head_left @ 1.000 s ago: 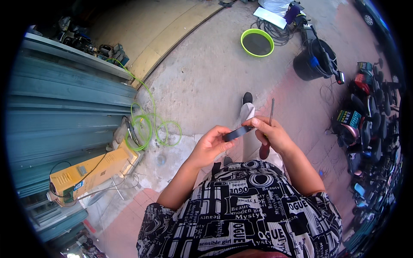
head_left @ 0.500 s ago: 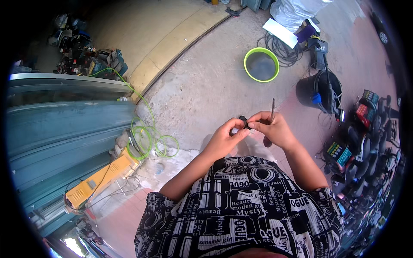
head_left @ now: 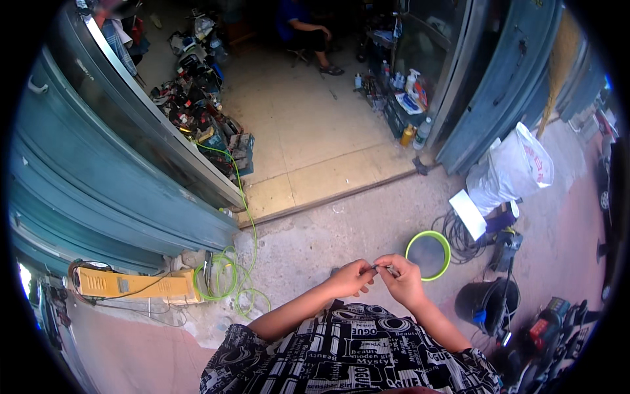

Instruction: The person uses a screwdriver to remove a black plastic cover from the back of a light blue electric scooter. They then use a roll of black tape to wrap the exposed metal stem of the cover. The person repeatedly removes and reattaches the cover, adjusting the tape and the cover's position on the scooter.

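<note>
My left hand (head_left: 349,279) is closed in a pinch on a small dark part (head_left: 375,267), held in front of my patterned shirt. The fingertips of my right hand (head_left: 401,281) meet it from the other side, also pinched. Most of the part is covered by my fingers, so its kind does not show. No screwdriver is visible in my right hand now. Just beyond that hand, on the concrete, stands a lime-rimmed basin (head_left: 446,253) with greyish contents.
A black bucket (head_left: 469,302) and power tools lie to the right. A white sack (head_left: 508,174) stands behind a coiled dark cable (head_left: 456,233). Green hose (head_left: 226,279) loops beside a yellow metal unit (head_left: 131,284) at left. A person (head_left: 305,29) sits inside the doorway.
My view has tilted up, bringing the doorway and seated person into sight. The upright screwdriver shaft at my right hand no longer shows. Both hands still meet at the small dark part.
</note>
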Demonstrator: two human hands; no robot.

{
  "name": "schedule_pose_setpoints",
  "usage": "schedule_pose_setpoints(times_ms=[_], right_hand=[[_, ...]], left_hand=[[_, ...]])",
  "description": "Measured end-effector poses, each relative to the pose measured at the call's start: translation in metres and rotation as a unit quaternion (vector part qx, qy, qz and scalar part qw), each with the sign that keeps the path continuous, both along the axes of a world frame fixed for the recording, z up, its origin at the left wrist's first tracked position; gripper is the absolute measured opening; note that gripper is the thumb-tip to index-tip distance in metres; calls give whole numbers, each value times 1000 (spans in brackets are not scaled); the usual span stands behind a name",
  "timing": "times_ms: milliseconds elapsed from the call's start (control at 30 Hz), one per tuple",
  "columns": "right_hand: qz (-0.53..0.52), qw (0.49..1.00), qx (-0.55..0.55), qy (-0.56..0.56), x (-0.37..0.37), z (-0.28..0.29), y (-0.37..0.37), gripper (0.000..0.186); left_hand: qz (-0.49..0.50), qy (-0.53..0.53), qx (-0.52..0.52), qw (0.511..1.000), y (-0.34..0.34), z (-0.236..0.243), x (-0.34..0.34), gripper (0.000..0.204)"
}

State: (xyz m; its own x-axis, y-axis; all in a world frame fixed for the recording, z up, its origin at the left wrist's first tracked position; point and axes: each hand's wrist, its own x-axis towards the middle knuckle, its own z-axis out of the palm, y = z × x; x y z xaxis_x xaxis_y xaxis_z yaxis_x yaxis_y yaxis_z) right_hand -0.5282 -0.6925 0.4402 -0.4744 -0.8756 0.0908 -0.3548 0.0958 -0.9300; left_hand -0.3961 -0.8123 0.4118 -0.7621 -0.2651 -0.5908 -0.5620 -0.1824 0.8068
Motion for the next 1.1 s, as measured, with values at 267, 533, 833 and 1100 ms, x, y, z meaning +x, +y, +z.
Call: schedule_pose_setpoints(times_ms=[267, 533, 833, 1100], right_hand=[[31, 987, 69, 143, -26, 8, -86, 21], [7, 989, 129, 69, -98, 16, -146, 17], [-15, 992, 121, -27, -223, 32, -222, 21], [11, 996, 59, 60, -324, 39, -263, 23]], left_hand=[[23, -10, 134, 991, -89, 17, 2, 33], [56, 50, 28, 997, -142, 17, -66, 32], [94, 73, -149, 982, -210, 34, -199, 24], [91, 50, -238, 966, -245, 56, -291, 28]])
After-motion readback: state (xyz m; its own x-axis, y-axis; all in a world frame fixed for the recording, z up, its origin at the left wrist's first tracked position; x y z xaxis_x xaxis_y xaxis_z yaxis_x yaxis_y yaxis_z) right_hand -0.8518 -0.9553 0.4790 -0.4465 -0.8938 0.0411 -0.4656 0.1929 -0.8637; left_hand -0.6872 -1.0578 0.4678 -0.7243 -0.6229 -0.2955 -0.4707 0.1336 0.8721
